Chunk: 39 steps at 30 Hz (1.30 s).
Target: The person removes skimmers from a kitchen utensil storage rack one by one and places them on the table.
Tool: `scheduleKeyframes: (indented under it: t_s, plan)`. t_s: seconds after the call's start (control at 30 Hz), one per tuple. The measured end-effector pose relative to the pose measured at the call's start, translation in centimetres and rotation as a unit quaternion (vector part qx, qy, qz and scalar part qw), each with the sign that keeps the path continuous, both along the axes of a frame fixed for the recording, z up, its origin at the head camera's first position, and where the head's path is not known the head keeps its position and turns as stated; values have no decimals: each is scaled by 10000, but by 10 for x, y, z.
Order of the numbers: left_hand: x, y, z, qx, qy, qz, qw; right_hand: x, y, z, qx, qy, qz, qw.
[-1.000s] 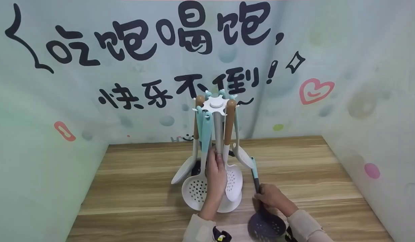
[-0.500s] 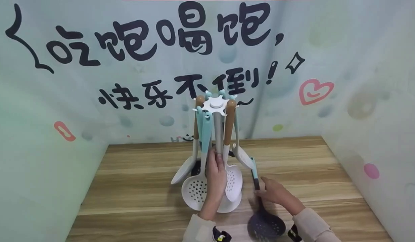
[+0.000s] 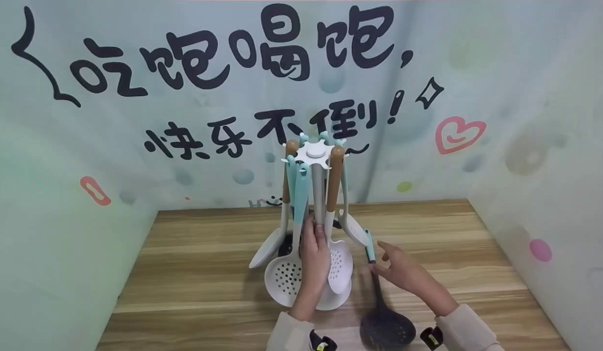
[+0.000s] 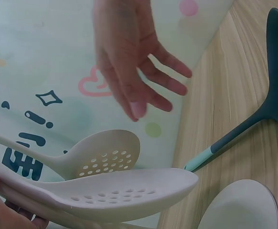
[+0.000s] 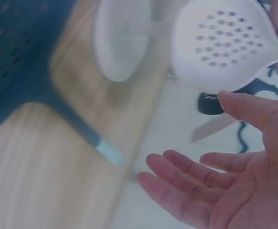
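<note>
My left hand [image 3: 315, 256] grips the grey pole [image 3: 319, 190] of an upright utensil stand, low among the hanging tools. A dark slotted skimmer [image 3: 389, 328] with a mint handle end lies on the table to the right of the stand. Over its handle hovers my right hand [image 3: 404, 273], fingers spread and holding nothing; the right wrist view shows the palm [image 5: 243, 191] apart from the skimmer handle [image 5: 77, 119]. From the stand hang a white skimmer [image 3: 284, 282] with a mint handle, a white slotted spoon [image 3: 339, 268] with a brown handle and several other utensils.
The wood-grain table [image 3: 199, 273] is bounded by a printed back wall [image 3: 223, 175] and pale side walls. A white ladle-like head [image 3: 354, 229] juts right from the stand, close to the skimmer's handle tip. Something black [image 3: 285, 245] shows partly behind the stand.
My right hand has let go of the dark skimmer's handle and lifted up and slightly right, its fingers opening. The skimmer stays lying on the table. The left hand keeps its hold on the pole.
</note>
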<state>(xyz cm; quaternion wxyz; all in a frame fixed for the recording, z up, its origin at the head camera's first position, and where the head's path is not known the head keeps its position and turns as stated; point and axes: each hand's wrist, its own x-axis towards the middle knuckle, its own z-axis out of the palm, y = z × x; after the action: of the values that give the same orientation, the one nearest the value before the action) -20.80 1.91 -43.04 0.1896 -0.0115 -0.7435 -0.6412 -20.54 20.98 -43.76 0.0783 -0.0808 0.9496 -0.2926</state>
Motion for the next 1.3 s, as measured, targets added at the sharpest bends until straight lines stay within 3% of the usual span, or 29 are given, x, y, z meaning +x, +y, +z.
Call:
scheduleKeyframes:
  t_s: [0.2,0.47,0.73,1.03,1.3]
  plan:
    - [1,1,0,24,-99,-6,9999,6,-13,24,-535,186,28,9984]
    - [2,-1,-1,-66,-46,19,10000,17,-38,48,-1091,1086,207,9879]
    - [2,-1,1,39,-121,-140,9998,19,-67,55,-1831,1727,684,9654]
    - [1,0,2,84,-39,-120,9999,10,-85,56,-2307,2016,593,9501]
    - [1,-1,2,17,23,-70,10000,6,-94,57,-2568,2032,441,9438]
